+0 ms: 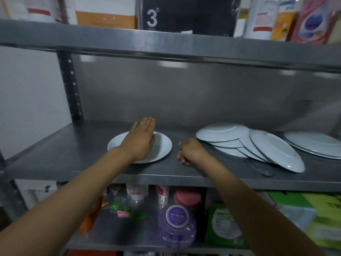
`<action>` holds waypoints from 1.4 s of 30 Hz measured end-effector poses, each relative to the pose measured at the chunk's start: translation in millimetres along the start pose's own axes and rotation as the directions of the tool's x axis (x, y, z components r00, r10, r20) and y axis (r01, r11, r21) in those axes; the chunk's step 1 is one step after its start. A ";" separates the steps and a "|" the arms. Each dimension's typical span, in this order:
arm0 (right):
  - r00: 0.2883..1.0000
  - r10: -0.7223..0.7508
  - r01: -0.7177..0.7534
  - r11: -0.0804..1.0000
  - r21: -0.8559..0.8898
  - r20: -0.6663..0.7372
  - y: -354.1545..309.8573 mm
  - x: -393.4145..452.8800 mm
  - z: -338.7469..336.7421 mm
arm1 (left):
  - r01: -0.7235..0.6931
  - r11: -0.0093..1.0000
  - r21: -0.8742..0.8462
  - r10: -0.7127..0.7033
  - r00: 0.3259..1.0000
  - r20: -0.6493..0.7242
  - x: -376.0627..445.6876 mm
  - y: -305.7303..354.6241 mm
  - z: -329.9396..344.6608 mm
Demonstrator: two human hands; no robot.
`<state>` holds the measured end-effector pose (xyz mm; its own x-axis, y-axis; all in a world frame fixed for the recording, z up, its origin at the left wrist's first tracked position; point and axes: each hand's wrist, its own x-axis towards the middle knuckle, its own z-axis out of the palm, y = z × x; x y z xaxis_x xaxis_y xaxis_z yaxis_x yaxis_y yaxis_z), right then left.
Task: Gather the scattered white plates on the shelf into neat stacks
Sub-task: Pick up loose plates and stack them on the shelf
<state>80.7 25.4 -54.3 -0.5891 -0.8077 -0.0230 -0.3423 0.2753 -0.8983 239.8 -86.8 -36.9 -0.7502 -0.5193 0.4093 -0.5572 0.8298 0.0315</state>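
On the metal shelf (55, 156) a single white plate (164, 145) lies right way up at the left. My left hand (142, 139) is stretched flat over it, fingers straight. To the right, several white plates (223, 133) lie upside down, fanned over one another, one of them (276, 150) tilted toward the shelf's front. Another upside-down plate (313, 145) sits at the far right. My right hand (190, 151) is between the single plate and the fanned plates, fingers curled downward and holding nothing that I can see.
A dark flat object (260, 168) lies under the tilted plate near the shelf's front edge. The upper shelf (166, 43) carries boxes and bottles. The lower shelf holds a purple jar (176, 224), bottles and green packs (295, 215).
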 end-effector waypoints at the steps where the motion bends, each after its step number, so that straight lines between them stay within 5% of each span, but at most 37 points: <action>1: 0.991 -0.082 0.075 0.995 -0.070 -0.108 2.9 -3.8 -10.0 | -0.021 1.000 -0.007 0.021 1.000 0.004 5.2 7.0 2.0; 5: 0.859 -0.406 0.181 0.809 -0.559 -0.310 19.7 -26.5 -60.2 | -0.117 0.992 -0.056 0.118 0.993 0.012 25.9 47.0 10.0; 8: 0.802 -0.467 0.112 0.730 -0.674 -0.372 39.8 -38.9 -98.5 | -0.206 0.975 -0.086 0.207 0.978 -0.001 40.0 88.4 17.6; 16: 0.651 -0.531 0.001 0.715 -0.699 -0.542 94.3 -74.9 -187.9 | -0.440 0.882 -0.171 0.437 0.898 -0.056 66.8 201.5 36.1; 35: 0.587 -0.470 -0.125 0.752 -0.647 -0.659 150.7 -130.0 -273.5 | -0.667 0.745 -0.015 0.665 0.740 0.097 101.1 326.5 71.2; 42: 0.601 -0.419 -0.127 0.791 -0.599 -0.680 156.9 -130.8 -276.0 | -0.637 0.771 0.031 0.627 0.766 0.143 105.3 341.5 77.6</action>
<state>-98.0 318.1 -71.2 -0.7091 -0.2463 0.6607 -0.6343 0.6322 -0.4450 -57.2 126.0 -53.8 -0.9748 0.0933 0.2024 0.0373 0.9638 -0.2641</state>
